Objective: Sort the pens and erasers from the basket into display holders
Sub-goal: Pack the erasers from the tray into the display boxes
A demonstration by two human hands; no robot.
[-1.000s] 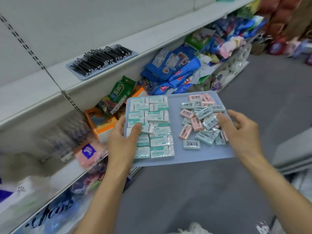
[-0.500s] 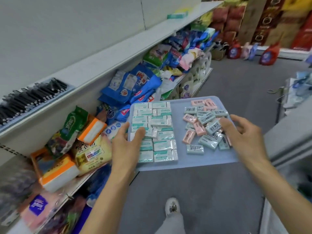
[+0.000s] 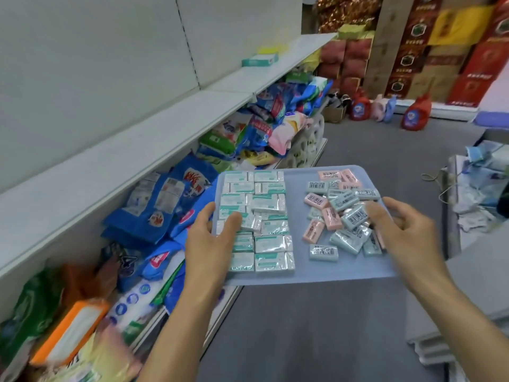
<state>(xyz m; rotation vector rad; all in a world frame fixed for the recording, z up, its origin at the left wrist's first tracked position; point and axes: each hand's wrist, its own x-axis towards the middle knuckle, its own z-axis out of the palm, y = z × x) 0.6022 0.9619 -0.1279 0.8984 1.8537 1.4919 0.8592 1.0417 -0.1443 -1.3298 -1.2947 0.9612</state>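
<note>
I carry a flat pale-blue tray (image 3: 298,235) in front of me with both hands. My left hand (image 3: 209,241) grips its left edge, thumb on top of the wrapped erasers. My right hand (image 3: 407,232) grips the right edge, thumb over the loose pile. On the tray's left half lie several white-and-teal wrapped erasers (image 3: 268,216) in neat rows. On its right half sits a loose heap of pink and light-teal erasers (image 3: 341,213) with barcodes. No pens are in view.
A white shelf (image 3: 143,150) runs along the left with a small teal box (image 3: 260,60) far back. Below it lie blue detergent bags (image 3: 168,199) and other packets. Red bottles (image 3: 416,113) and stacked cartons stand at the aisle's end. A grey counter (image 3: 484,274) is on the right.
The view has swung right along the aisle while I carry the tray; the tray of black pens on the shelf has passed out of view. Both hands keep the same hold.
</note>
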